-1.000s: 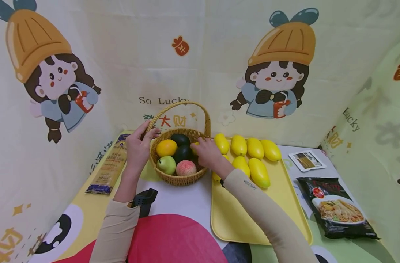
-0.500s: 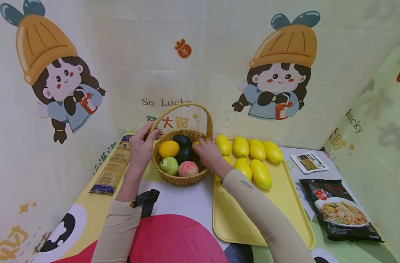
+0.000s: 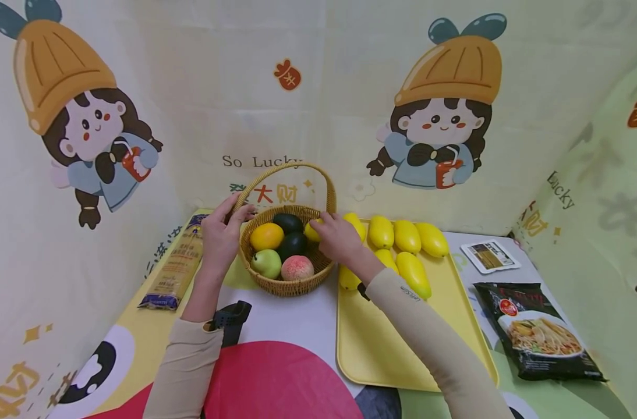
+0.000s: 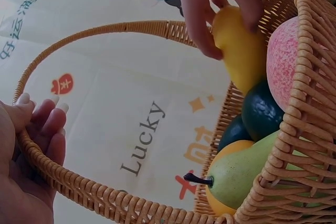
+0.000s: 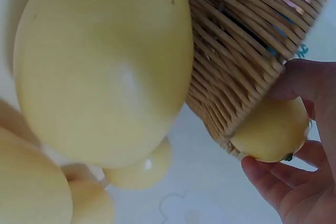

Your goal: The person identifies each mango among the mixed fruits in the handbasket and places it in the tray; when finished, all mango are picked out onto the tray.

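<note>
A wicker basket holds a green pear, a pink peach, an orange-yellow fruit and two dark avocado-like fruits. My left hand curls its thumb and fingers round the left side of the basket's arched handle. Over the right inside edge of the basket, my right hand pinches a yellow mango between thumb and fingers. In the right wrist view this mango shows just past the basket rim, stem tip outward.
Right of the basket lies a yellow tray with several yellow mangoes at its far end. Beyond it are a small white packet and a black noodle bag. A long pasta packet lies at the left, and patterned cloth walls stand behind.
My right hand has lifted and shifted slightly at the basket's right side, so more of the mango in its fingers shows. My left hand stays on the handle.
</note>
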### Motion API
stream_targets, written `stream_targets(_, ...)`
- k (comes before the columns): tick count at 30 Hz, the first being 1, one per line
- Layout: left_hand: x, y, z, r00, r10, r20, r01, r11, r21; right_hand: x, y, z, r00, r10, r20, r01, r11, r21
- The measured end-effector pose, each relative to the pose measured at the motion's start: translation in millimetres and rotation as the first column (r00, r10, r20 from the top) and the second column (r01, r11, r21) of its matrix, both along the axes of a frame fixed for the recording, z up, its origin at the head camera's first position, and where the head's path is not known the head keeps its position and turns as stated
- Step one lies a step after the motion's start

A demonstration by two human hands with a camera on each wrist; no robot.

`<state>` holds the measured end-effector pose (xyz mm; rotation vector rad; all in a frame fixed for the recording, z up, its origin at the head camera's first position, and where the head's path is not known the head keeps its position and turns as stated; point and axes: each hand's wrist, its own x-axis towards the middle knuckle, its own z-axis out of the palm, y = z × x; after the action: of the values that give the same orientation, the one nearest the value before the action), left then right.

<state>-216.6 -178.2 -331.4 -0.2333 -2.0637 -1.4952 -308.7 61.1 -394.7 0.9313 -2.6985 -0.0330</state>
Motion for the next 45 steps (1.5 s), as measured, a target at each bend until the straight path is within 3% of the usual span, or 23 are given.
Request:
stream_targets(6,-2.8,-0.5,-4.8,1.000,-0.001,0.012,0.001,1.000,0.012,5.0,16,6.8,0.996,0.012,0.083,-0.003,0.994,-0.105)
stream_targets(10,-13.1,-5.2,-16.7,1.000,0.000,0.005,0.000,1.000,0.025,10.1,28,11.4,0.993,0.017,0.120,0.000,0.990,-0.139)
stream_targets(14,-23.5,-10.3,-27.8,1.000,0.006,-0.008,-0.006,1.000,0.030,16.6,42,17.0,0.991,0.010,0.134,0.015,0.982,-0.186)
stream_targets(21,-25.6,-11.9,-31.8,1.000,0.004,-0.026,-0.003,0.999,0.035,29.0,74,21.6,0.991,0.027,0.134,0.010,0.963,-0.268)
stream_targets(30,-23.4,-12.6,-30.5,1.000,-0.005,-0.030,0.006,0.998,0.056,43.2,123,15.4,0.996,0.009,0.090,0.027,0.922,-0.387)
stream_targets(38,-5.2,-1.8,-10.7,1.000,-0.014,-0.023,0.014,1.000,0.024,61.0,175,7.8,0.987,-0.103,0.126,0.149,0.884,-0.444)
stream_targets(45,-4.9,0.2,-10.5,0.999,-0.016,-0.036,0.017,1.000,0.021,76.6,222,-2.1,0.977,-0.184,0.109,0.214,0.863,-0.457)
